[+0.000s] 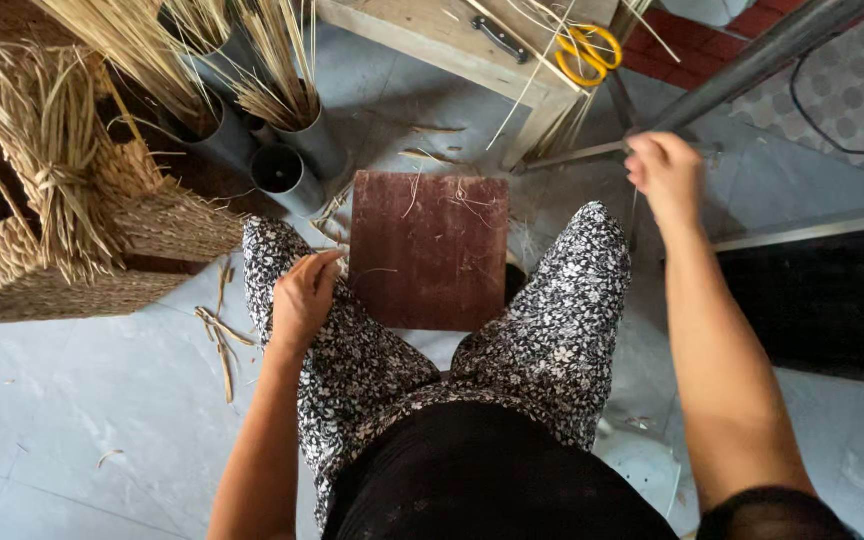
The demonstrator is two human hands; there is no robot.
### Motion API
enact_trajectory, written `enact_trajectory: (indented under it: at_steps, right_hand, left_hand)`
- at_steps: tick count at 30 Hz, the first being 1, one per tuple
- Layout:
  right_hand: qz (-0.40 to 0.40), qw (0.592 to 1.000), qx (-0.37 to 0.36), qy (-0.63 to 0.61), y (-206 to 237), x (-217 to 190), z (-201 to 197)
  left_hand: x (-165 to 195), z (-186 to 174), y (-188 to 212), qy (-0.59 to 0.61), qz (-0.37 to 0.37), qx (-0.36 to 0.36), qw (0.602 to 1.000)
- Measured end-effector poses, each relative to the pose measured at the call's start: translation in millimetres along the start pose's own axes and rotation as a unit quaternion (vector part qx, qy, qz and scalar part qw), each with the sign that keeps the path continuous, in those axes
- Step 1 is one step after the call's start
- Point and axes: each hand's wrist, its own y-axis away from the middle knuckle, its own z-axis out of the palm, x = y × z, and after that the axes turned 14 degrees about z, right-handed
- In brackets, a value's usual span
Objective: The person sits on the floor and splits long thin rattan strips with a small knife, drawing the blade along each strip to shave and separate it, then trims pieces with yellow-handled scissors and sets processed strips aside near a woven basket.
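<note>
Your right hand (664, 170) is closed, pinching thin pale straw strands (552, 60) that run up past the yellow-handled scissors (589, 52); your left hand (304, 297) rests loosely curled on your knee, just beside the reddish-brown square wooden board (430, 250).

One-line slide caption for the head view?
Seated person's left hand rests on knee beside dark red wooden board; right hand grips thin straw strand.
</note>
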Motion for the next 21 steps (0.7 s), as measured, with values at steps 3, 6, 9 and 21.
enact_trajectory:
  at_steps: [3,6,9,21]
  right_hand:
    - [0.011,0.999,-0.033,0.001,-22,-24,49]
    - [0.033,0.997,-0.060,0.036,-37,-20,91]
    - [0.084,0.994,-0.069,0.025,-47,-15,129]
    - [0.129,0.958,-0.118,-0.226,-64,-20,183]
  left_hand:
    - [-5,2,-4,-0.043,0.016,0.004,0.999]
    - [-8,3,-2,-0.027,-0.023,0.025,0.999]
    - [-13,3,-5,-0.033,-0.046,0.027,0.998]
    - [-21,-8,-2,-0.070,-0.037,0.068,0.995]
